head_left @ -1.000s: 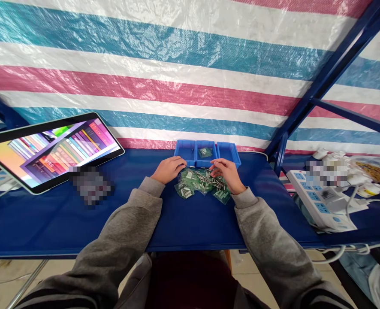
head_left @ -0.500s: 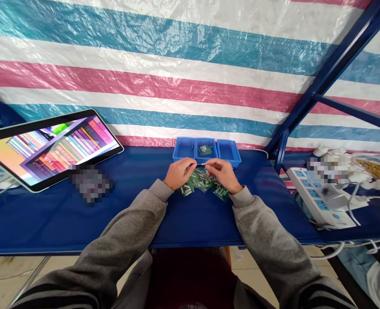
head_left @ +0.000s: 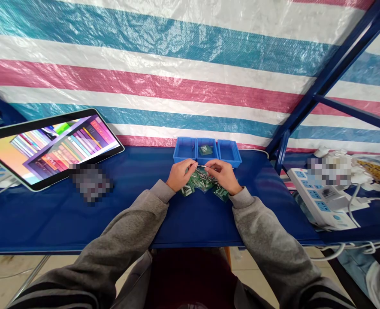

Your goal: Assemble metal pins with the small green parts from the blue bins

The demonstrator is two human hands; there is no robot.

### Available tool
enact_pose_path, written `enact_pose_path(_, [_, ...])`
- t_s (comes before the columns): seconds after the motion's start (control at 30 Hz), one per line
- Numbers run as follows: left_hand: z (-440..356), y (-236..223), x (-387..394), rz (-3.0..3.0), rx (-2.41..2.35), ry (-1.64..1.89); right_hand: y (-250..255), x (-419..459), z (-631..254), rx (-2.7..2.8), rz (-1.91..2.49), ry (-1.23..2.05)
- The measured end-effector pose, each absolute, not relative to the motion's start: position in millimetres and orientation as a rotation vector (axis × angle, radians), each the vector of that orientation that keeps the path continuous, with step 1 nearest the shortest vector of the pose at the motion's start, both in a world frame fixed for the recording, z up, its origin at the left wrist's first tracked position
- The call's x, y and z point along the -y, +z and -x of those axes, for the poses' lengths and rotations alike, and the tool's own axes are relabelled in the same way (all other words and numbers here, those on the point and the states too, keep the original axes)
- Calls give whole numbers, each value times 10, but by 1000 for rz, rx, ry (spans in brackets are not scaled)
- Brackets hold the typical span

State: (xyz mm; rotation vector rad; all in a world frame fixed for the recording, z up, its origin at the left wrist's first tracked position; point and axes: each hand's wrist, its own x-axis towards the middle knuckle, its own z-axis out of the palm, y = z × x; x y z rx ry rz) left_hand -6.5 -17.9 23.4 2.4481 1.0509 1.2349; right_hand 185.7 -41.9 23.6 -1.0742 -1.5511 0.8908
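Observation:
Between my two hands is a thin, short metal rod [head_left: 201, 165], held level above a pile. My left hand [head_left: 179, 174] pinches its left end with closed fingers. At its right end, my right hand [head_left: 224, 175] is closed on it in the same way. Below the hands lies a heap of green circuit boards [head_left: 204, 185] mixed with several slim metal pieces; the hands hide part of it. Just behind stand joined blue bins: the left bin [head_left: 181, 159] holds a small thin item, the middle one has a green board piece [head_left: 206, 149] in it, and the right bin [head_left: 228, 161] is beside them.
A tablet-like screen [head_left: 64, 148] leans at the left of the blue table [head_left: 138, 171], with a blurred-out item [head_left: 91, 183] before it. On the right lie a white power strip [head_left: 318, 201], cables and bagged items [head_left: 375, 167]. Striped sheeting and blue frame bars [head_left: 306, 103] stand behind.
The hands have barely moved; slightly more of the thin metal rod shows between the fingertips. The boards and bins stay in place.

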Motion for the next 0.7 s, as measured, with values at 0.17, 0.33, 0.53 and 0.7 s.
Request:
enact_pose_path(0.17, [53, 213, 176, -2396, -1047, 1231, 281, 447, -1850, 1549, 1065, 906])
enact_pose_path(0.33, [54, 181, 149, -2357, -1008, 1307, 290, 455, -1849, 1542, 1054, 933])
enact_pose_path(0.53, [61, 195, 158, -2384, -1026, 1290, 310, 467, -1848, 1551, 1042, 950])
enact_pose_path(0.7, [59, 189, 154, -2359, -1013, 1243, 329, 477, -1840, 1559, 1034, 958])
